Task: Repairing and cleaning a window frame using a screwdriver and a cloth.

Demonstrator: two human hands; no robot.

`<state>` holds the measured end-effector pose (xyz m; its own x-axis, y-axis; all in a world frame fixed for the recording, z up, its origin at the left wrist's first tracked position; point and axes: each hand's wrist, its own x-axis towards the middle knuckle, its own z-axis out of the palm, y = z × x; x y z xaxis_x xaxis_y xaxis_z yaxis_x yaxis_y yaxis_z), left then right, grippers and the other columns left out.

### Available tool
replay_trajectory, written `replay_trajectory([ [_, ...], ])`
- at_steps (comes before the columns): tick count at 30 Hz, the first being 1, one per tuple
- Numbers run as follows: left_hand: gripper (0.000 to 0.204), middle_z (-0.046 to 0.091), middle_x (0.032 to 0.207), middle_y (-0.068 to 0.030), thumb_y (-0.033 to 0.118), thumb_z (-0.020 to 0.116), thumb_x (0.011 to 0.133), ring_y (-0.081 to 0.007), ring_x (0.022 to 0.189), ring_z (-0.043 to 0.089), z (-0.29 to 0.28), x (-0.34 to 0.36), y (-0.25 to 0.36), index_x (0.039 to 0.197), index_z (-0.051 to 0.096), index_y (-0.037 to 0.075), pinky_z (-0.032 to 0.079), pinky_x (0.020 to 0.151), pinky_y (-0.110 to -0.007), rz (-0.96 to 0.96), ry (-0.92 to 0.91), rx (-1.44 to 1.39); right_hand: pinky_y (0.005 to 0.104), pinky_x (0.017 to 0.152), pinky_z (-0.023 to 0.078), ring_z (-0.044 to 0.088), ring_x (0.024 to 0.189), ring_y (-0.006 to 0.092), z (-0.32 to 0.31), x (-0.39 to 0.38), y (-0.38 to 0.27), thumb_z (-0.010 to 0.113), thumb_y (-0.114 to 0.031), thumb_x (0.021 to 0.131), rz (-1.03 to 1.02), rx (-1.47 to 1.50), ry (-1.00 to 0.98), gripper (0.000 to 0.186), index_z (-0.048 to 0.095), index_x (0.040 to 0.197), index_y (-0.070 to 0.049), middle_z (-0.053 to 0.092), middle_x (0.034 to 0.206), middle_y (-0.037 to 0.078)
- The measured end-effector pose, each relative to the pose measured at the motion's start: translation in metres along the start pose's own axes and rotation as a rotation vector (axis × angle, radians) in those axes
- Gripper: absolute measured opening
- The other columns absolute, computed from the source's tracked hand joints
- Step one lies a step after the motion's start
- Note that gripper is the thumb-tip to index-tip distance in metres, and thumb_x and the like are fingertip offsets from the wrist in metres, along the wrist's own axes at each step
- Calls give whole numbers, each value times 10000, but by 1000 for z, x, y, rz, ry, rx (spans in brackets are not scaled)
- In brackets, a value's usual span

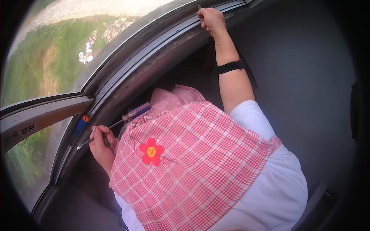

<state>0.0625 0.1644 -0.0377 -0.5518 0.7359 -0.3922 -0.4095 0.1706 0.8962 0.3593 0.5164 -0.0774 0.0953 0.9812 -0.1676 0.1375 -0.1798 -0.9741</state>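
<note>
My left hand (102, 145) is closed around the metal shaft of a screwdriver. Its dark purple-blue handle (137, 112) points up to the right, by my checked apron, and its flat tip (80, 146) sticks out to the left over the window frame. Far off at the upper right, my right hand (212, 20) is closed at the window track (154, 48). A thin dark end (199, 6) shows just above those fingers; the rest of it is hidden. A blue handle with an orange end (81, 124) lies on the frame just above my left hand.
A metal window sash bar (42, 113) with a printed strip crosses the left side and meets the curved frame. Beyond the glass are grass (23, 73), a pale path and scattered litter (88, 50). A grey surface (300, 69) spreads on the right.
</note>
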Motion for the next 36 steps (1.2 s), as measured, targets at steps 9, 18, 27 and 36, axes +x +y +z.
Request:
replay_trajectory([
  [9,339,424,565,-2,298,449,1033,-44,401,268,1,16,10,821,528,46,188,369,-213,-16,30,-20,246,417,365,468,427,80,-77,-5,-27,667,-169,750,-115,-272,246,159,668,697,-19,546,567,-2],
  [18,338,437,562,-4,299,464,1028,-42,388,262,-18,18,16,814,536,46,182,371,-208,-18,43,-56,215,383,325,452,428,60,-150,-38,-36,726,-138,763,-12,-417,386,114,652,784,-54,519,564,-25],
  [27,349,417,561,0,315,462,1026,-44,402,271,4,8,17,813,532,48,185,381,-209,25,2,51,346,803,530,684,855,254,-86,-16,49,669,-163,811,2,-900,110,200,721,990,-89,710,941,102],
  [36,339,429,568,13,341,466,1022,-45,440,333,47,-39,12,814,527,81,195,404,-203,79,37,146,382,917,493,624,1058,306,-93,28,-70,735,-400,744,-291,-831,219,561,646,1184,-63,649,1179,154],
])
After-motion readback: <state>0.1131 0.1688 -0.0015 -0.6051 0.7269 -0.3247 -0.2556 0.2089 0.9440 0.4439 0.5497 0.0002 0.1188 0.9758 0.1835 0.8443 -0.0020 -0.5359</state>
